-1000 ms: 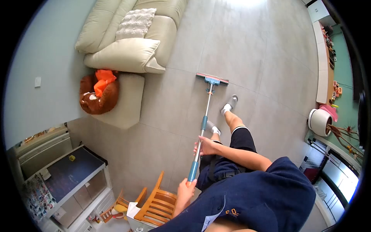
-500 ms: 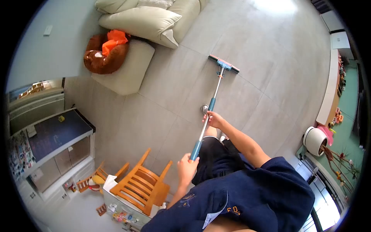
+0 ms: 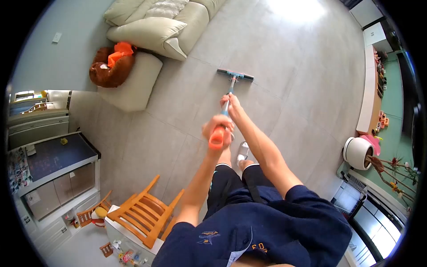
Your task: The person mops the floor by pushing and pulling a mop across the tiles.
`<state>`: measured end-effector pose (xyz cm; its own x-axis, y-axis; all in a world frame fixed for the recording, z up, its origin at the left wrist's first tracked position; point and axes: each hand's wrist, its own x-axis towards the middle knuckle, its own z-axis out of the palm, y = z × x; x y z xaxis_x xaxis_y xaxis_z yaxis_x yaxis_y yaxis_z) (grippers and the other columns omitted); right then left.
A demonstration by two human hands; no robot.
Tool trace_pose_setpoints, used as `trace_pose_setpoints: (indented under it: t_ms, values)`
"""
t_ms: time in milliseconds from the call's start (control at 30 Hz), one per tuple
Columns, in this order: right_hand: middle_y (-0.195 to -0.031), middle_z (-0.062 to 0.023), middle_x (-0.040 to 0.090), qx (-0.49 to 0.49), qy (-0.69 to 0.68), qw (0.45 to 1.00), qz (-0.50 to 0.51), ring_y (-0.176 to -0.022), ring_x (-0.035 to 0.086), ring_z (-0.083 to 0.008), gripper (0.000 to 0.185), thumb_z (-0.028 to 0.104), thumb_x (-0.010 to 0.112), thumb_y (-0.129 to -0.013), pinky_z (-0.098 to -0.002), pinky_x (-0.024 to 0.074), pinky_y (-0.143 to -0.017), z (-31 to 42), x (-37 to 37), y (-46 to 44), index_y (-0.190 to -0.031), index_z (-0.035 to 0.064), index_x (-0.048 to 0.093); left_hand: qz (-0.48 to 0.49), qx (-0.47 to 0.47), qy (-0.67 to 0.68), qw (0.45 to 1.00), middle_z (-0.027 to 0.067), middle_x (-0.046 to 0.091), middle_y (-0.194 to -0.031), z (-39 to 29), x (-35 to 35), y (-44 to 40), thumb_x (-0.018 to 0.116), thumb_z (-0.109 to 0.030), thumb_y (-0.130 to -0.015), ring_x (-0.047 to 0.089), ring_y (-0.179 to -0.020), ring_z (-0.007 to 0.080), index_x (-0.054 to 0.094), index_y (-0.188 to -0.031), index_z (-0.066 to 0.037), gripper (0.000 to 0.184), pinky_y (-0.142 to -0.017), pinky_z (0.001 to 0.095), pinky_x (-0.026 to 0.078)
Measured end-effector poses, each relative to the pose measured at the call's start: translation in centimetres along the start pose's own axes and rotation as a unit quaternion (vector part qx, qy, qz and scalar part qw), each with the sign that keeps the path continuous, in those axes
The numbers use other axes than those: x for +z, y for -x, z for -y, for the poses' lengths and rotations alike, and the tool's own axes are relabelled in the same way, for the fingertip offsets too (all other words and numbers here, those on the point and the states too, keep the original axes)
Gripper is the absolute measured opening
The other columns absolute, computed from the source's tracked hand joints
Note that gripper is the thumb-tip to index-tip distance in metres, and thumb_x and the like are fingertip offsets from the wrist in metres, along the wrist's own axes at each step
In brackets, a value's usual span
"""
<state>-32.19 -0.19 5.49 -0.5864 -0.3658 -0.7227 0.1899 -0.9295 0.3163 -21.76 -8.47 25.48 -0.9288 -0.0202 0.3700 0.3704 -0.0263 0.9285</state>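
The left hand (image 3: 217, 128) is wrapped around the mop (image 3: 235, 75) near its orange handle end; the right hand (image 3: 231, 105) grips the pole farther along. The mop's head lies beyond both grips, on the floor (image 3: 284, 71), out from the sofa's (image 3: 153, 33) near corner.

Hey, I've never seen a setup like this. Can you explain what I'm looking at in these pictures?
There's no robot here: these are a person's bare hands. One camera, worn on their head, looks forward and down, so every picture comes from there. Both hands hold a long-handled mop. The left hand grips near its orange end; the right hand grips farther along, nearer the head, which is at the gray floor. Around it stand a pale sofa, a wooden chair and a white plant pot.
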Motion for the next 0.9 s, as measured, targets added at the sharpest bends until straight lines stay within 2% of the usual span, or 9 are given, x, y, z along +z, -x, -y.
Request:
trace_pose_setpoints:
  t_ms: [33,133,167,300,433,600,767,867,900]
  values:
    - [-0.052,0.0007,0.033,0.017,0.002,1.0,-0.005,-0.041,0.032,-0.0089,0.034,0.035,0.033,-0.093,-0.0207,0.0333,-0.035,0.2,-0.3,0.1,-0.069,0.0101,0.031,0.002,0.049,-0.011,0.999,0.0043,0.047,-0.053,1.2,0.3,-0.1,0.05,-0.027,-0.081,0.047,-0.049,0.0122,0.047,-0.069,-0.003,0.027,-0.056,0.0259,0.044]
    - [-0.052,0.0013,0.033,0.006,0.027,1.0,-0.003,-0.041,0.032,-0.0085,0.036,0.038,0.03,-0.093,-0.0206,0.0329,-0.035,-0.3,-1.8,-0.8,-0.07,0.0099,0.031,-0.029,0.052,0.025,0.998,0.0028,0.041,-0.048,1.3,-0.1,1.3,0.049,-0.026,-0.08,0.042,-0.047,0.0126,0.043,-0.062,-0.003,0.03,-0.052,0.026,0.041]
    - [-0.051,0.0015,0.032,-0.003,0.039,0.999,-0.016,-0.041,0.033,-0.0094,0.039,0.038,0.032,-0.092,-0.0198,0.0327,-0.035,-0.8,-2.7,-1.0,-0.065,0.0094,0.031,-0.043,0.053,0.031,0.997,0.0028,0.039,-0.047,0.7,-0.3,2.0,0.049,-0.027,-0.079,0.04,-0.046,0.0132,0.04,-0.059,-0.002,0.033,-0.048,0.0259,0.036]
    - [-0.051,0.002,0.032,0.01,0.057,0.997,-0.046,-0.04,0.031,-0.0089,0.043,0.042,0.03,-0.092,-0.0213,0.0316,-0.035,-6.0,-5.9,1.4,-0.062,0.0107,0.03,-0.065,0.042,0.045,0.996,0.0027,0.038,-0.047,-0.8,-4.8,6.0,0.051,-0.028,-0.078,0.037,-0.044,0.0134,0.038,-0.057,-0.002,0.035,-0.047,0.0259,0.034]
    - [-0.051,0.0008,0.031,0.053,0.042,0.997,-0.032,-0.043,0.033,-0.0103,0.044,0.044,0.027,-0.092,-0.0225,0.0334,-0.037,-13.4,-10.4,4.6,-0.065,0.0095,0.03,-0.031,0.041,0.074,0.996,0.0023,0.036,-0.046,-4.6,-11.0,10.0,0.052,-0.03,-0.077,0.036,-0.042,0.0131,0.037,-0.057,-0.003,0.037,-0.045,0.0257,0.032]
    - [-0.052,-0.0022,0.033,0.094,0.038,0.993,-0.067,-0.046,0.036,-0.0141,0.049,0.049,0.023,-0.091,-0.0279,0.0397,-0.044,-24.4,-18.2,7.8,-0.068,0.006,0.032,0.018,0.016,0.086,0.996,0.0018,0.035,-0.044,-10.4,-21.1,16.3,0.054,-0.035,-0.077,0.034,-0.04,0.0133,0.036,-0.056,-0.004,0.042,-0.044,0.0264,0.032]
    - [-0.056,-0.0059,0.037,0.12,0.063,0.981,-0.137,-0.049,0.04,-0.0176,0.051,0.05,0.021,-0.091,-0.0325,0.0427,-0.047,-37.0,-23.9,10.2,-0.069,0.0054,0.033,-0.014,-0.059,0.082,0.995,0.0016,0.033,-0.044,-16.1,-31.5,22.0,0.057,-0.045,-0.073,0.032,-0.04,0.0131,0.036,-0.055,-0.004,0.05,-0.043,0.0261,0.029]
    - [-0.057,-0.0064,0.04,0.105,0.073,0.979,-0.161,-0.048,0.041,-0.0182,0.05,0.049,0.02,-0.091,-0.0345,0.0439,-0.047,-40.7,-24.2,11.2,-0.07,0.0056,0.034,0.006,-0.042,0.102,0.994,0.0026,0.035,-0.044,-17.6,-34.7,23.2,0.057,-0.038,-0.074,0.035,-0.041,0.014,0.037,-0.053,-0.003,0.046,-0.044,0.0269,0.031]
    - [-0.056,-0.0054,0.039,0.148,0.058,0.974,-0.164,-0.047,0.04,-0.0177,0.049,0.047,0.02,-0.092,-0.0335,0.0435,-0.046,-40.8,-24.3,11.0,-0.069,0.006,0.034,0.034,-0.06,0.07,0.995,0.0013,0.037,-0.044,-18.8,-34.7,22.7,0.058,-0.037,-0.074,0.036,-0.041,0.0129,0.039,-0.052,-0.003,0.045,-0.044,0.0263,0.032]
